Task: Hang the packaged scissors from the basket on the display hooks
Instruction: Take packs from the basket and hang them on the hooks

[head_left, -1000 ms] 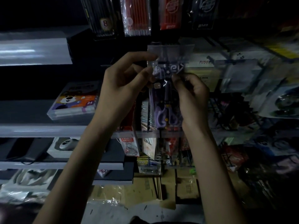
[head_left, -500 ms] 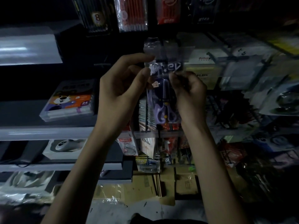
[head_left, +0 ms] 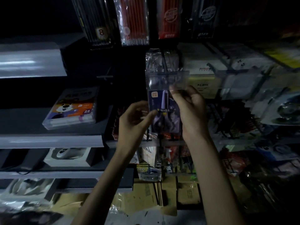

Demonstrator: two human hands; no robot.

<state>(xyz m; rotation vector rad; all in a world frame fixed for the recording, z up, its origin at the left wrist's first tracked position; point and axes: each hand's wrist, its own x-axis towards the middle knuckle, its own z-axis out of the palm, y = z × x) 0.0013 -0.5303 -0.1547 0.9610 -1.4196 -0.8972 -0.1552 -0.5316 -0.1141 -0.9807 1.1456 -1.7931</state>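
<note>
A packaged pair of purple scissors [head_left: 159,101] on a dark blue card in a clear sleeve hangs in front of me. Its clear top reaches up to a dark display hook [head_left: 163,62]; whether the hole sits on the hook is too dim to tell. My left hand [head_left: 135,118] pinches the pack's lower left edge with thumb and fingers. My right hand [head_left: 190,111] grips the pack's right side, its fingertips at the clear upper part. The basket is out of view.
Pencil packs [head_left: 134,21] hang on hooks above. A marker box with a bear [head_left: 73,109] lies on the grey shelf [head_left: 48,140] to the left. More hanging packages [head_left: 243,82] crowd the right. Cardboard boxes [head_left: 162,197] stand on the floor below.
The pack has gone up towards the hook. Both hands have slid down it, from its top edge to its middle and lower part.
</note>
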